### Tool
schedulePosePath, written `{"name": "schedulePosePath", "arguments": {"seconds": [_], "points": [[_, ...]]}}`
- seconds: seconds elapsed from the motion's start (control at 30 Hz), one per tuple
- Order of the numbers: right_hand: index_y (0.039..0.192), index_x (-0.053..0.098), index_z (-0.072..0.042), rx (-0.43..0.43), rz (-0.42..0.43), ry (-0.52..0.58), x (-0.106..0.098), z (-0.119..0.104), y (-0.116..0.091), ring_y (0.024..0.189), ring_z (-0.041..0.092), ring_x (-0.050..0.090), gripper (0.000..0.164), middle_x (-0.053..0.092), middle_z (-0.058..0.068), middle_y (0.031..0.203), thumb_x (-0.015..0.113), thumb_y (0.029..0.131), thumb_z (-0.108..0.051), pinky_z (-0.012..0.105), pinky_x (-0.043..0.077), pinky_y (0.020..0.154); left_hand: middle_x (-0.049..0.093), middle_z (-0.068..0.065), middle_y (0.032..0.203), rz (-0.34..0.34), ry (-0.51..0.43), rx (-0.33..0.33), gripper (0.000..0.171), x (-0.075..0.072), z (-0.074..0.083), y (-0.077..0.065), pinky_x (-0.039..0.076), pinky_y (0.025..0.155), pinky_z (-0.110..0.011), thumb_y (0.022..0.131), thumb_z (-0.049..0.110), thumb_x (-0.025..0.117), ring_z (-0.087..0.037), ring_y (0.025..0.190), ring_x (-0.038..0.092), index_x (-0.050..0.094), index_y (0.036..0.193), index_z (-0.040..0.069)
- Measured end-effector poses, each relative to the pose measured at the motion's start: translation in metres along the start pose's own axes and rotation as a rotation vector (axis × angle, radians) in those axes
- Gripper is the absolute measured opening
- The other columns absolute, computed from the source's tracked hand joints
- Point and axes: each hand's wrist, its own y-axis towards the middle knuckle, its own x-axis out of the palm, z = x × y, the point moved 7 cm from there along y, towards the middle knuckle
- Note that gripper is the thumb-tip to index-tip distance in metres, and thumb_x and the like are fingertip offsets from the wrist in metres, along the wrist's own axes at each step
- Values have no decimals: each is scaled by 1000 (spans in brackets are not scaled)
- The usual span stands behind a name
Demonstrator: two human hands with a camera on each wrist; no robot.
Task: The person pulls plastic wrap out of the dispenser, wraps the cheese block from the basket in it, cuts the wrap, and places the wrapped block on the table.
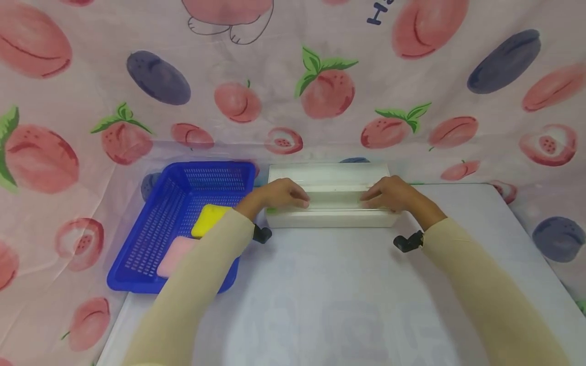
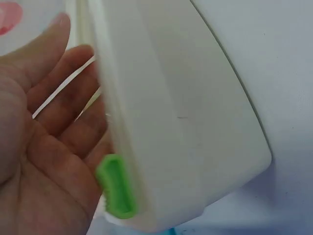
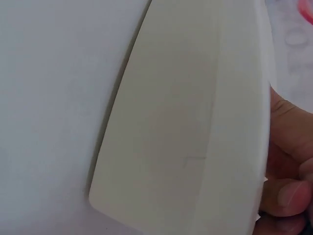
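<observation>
At the back of the white-covered desk (image 1: 329, 295), head view, left hand (image 1: 283, 193) and right hand (image 1: 390, 194) flank a long white plastic box (image 1: 331, 219), lid (image 1: 327, 174) seemingly raised; opening looks done, closing perhaps left. Left wrist: grip spread beside a green plastic latch (image 2: 117, 188). Right wrist: fingers (image 3: 288, 196) behind the box; whether pinching, cannot tell.

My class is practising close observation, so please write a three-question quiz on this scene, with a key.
1. True or false: the blue basket stands to the person's right of the white box.
2. What colour is the small piece on the box's edge, near the left hand? A red, B green, C black.
3. Fill in: a yellow block and a ____ show in the basket.

Key: 1 false; 2 B; 3 pink block.
</observation>
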Motion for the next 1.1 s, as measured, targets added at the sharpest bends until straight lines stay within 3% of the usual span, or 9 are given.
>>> {"name": "schedulePosePath", "arguments": {"seconds": [0.07, 0.2, 0.3, 0.5, 0.67, 0.97, 1.1], "points": [[116, 79, -22, 13, -8, 4, 3, 3, 3, 97, 26, 61, 29, 71, 13, 130, 80, 89, -31, 35, 55, 68, 74, 1, 124, -14, -1, -17, 35, 4, -5, 2, 47, 110, -35, 97, 34, 69, -16, 121, 64, 73, 127, 16], [98, 83, -22, -36, 13, -46, 5, 1, 5, 94, 22, 61, 14, 77, 2, 101, 81, 88, -31, 38, 53, 79, 75, 3, 118, -22, -3, -38, 30, 6, -7, 2, 48, 108, -37, 98, 33, 69, -16, 117, 65, 76, 123, 18], [91, 82, -22, -94, 48, -69, 3, -1, 3, 91, 21, 60, 8, 75, -4, 92, 78, 91, -29, 39, 50, 83, 76, 6, 115, -20, -11, -52, 28, 5, -6, 1, 48, 108, -37, 96, 37, 70, -15, 115, 64, 78, 118, 21], [88, 78, -19, -175, 121, -15, -1, -2, -3, 80, 19, 53, 10, 70, -2, 86, 73, 95, -23, 34, 43, 72, 76, 8, 111, -18, -46, -96, 32, 6, -8, 0, 50, 105, -37, 91, 43, 76, -13, 112, 63, 78, 116, 23], [88, 76, -20, -187, 160, -7, -1, 0, -5, 74, 18, 50, 8, 66, -2, 78, 74, 95, -24, 33, 40, 67, 77, 5, 108, 13, 27, -63, 24, 3, -6, -1, 51, 102, -35, 96, 35, 70, -13, 107, 65, 80, 113, 20], [93, 77, -16, -218, 230, 53, -3, 2, -10, 75, 17, 51, 7, 70, 1, 83, 73, 95, -21, 31, 43, 68, 78, -4, 98, 113, 136, -18, 14, -8, 0, -12, 55, 93, -35, 94, 13, 73, -18, 95, 67, 80, 104, 9], [95, 75, -15, -239, 263, 63, -5, 1, -16, 84, 19, 59, 10, 74, 2, 91, 71, 97, -23, 36, 49, 76, 77, -5, 93, 162, 105, 3, 13, -13, 3, -19, 56, 89, -36, 95, 8, 70, -18, 89, 67, 79, 104, 5]]}}
